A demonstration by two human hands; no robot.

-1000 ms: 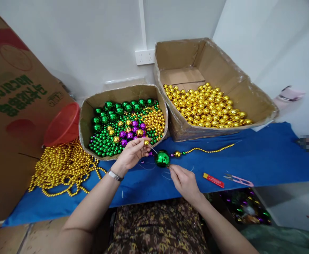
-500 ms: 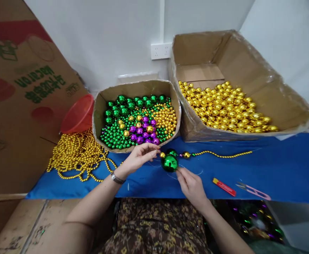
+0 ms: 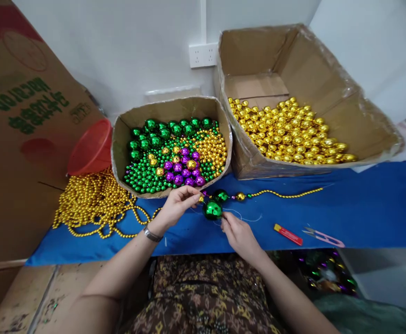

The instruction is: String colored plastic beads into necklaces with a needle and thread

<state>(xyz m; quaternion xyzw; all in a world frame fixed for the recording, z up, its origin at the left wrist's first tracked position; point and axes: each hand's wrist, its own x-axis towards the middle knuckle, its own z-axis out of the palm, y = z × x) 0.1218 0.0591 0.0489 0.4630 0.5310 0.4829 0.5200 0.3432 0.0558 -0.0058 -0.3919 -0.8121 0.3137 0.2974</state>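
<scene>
My left hand [image 3: 177,205] pinches a small gold bead [image 3: 200,199] on a thin thread, just left of a large green ball [image 3: 212,209]. Below and right of that ball, my right hand [image 3: 237,234] has its fingers pinched together on the thread. A second green ball [image 3: 221,195], a gold bead [image 3: 240,196] and a thin string of gold beads [image 3: 286,194] trail to the right across the blue cloth [image 3: 363,208].
A small box [image 3: 119,139] of green, gold and purple beads stands behind my hands. A larger box [image 3: 373,134] of gold balls is at the right. A heap of gold bead strings [image 3: 91,204] and a red bowl [image 3: 90,148] lie left. A red lighter [image 3: 288,234] and snips [image 3: 323,237] lie right.
My view shifted left then slightly back. The small gold bead in my left hand has come closer to the large green ball. Both hands stay together at the ball.
</scene>
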